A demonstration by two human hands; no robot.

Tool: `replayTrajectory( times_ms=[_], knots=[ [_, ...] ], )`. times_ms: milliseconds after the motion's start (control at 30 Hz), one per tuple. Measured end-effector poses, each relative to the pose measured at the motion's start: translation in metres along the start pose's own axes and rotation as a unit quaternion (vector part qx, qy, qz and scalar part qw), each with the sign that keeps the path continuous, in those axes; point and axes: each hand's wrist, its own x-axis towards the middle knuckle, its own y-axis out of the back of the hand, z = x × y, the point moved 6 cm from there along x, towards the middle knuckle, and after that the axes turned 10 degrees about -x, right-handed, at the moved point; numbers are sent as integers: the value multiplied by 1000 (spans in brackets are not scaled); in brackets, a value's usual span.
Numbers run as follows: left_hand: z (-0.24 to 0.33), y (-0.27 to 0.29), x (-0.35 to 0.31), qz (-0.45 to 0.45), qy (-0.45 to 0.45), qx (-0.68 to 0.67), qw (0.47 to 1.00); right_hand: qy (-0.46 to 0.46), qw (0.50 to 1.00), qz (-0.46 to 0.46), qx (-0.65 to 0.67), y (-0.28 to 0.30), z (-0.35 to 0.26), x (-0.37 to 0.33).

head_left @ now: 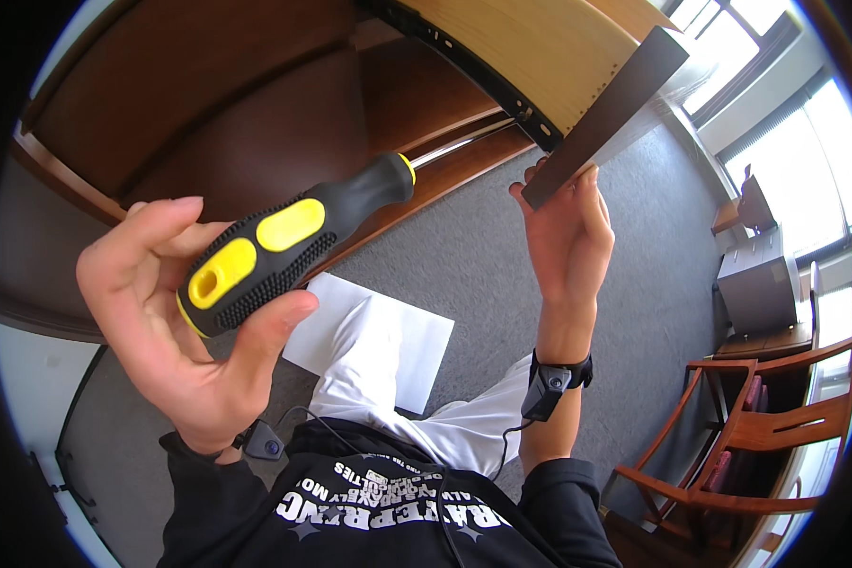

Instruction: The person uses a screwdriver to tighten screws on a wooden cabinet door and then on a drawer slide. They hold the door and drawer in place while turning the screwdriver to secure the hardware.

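A screwdriver (295, 227) with a black and yellow handle is gripped between the thumb and fingers of my left hand (175, 327). Its metal shaft points to the upper right, and the tip is at or close to a black metal drawer slide (478, 83); contact is too small to make out. That slide runs along the light wooden side of a drawer (530, 52). My right hand (570, 237) is closed on the lower end of the dark drawer front (611, 123), with some fingers partly hidden behind it.
Dark brown wooden furniture (208, 123) fills the upper left, beside the drawer. A white sheet (431, 346) lies on the grey carpet (483, 256) by my legs. To the right stand a wooden armchair (790, 431) and a grey cabinet (757, 284) near the windows.
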Motion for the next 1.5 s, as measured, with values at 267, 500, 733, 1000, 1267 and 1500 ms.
replayTrajectory(
  times_ms=[267, 500, 733, 1000, 1267, 1500],
  knots=[
    [-11, -5, 5, 15, 190, -89, 978, 2, 1000, -6, 8, -1, 0, 1],
    [0, -7, -4, -92, -4, -111, 989, -4, 1000, 0, 9, -2, 2, 0],
    [2, 1, 6, -37, -11, 31, 999, 0, 1000, 3, 1, -2, 1, 1],
    [-29, -1, 4, -18, 181, -13, 983, 3, 1000, 0, 3, -2, 1, 1],
    [-11, -7, 13, -58, -3, -74, 996, 5, 1000, -16, 6, -4, 0, -1],
    [-36, -7, 15, -60, 265, -47, 961, 14, 999, -34, 9, -6, -2, 0]
  ],
)
